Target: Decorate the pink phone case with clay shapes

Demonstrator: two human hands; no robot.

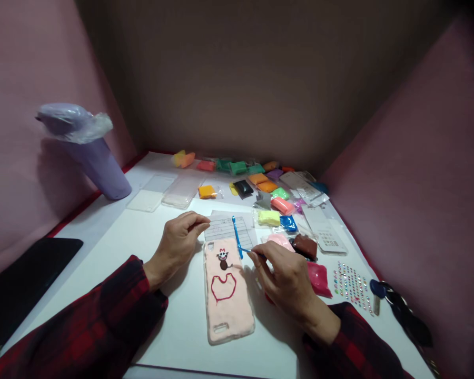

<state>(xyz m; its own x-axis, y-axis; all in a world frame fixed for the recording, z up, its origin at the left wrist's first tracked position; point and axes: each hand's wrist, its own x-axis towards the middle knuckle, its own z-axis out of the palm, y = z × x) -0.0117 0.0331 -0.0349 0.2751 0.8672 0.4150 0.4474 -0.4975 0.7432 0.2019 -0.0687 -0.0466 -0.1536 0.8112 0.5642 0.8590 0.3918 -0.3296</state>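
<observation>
Red-and-black plaid sleeves (75, 321): are running out of view below. My right hand (284, 271): is gripping a slim blue stick (245, 250), my fingers hiding part. My left hand (177, 245): is pressing thumb to forefinger; I cannot tell whether anything is sitting between. Flat, pale-pink-coated phone case (237, 316): is lying between my hands. Clear plastic packet (218, 193): is holding an orange block (207, 192). Lilac tumbler (98, 166): is wearing crinkled clear plastic (97, 129), concealing its contents.

A flat white tabletop (177, 326) is viewed at close range from a head-worn camera, faced forward and angled down, a plain brownish-grey back wall (237, 79) included.
</observation>
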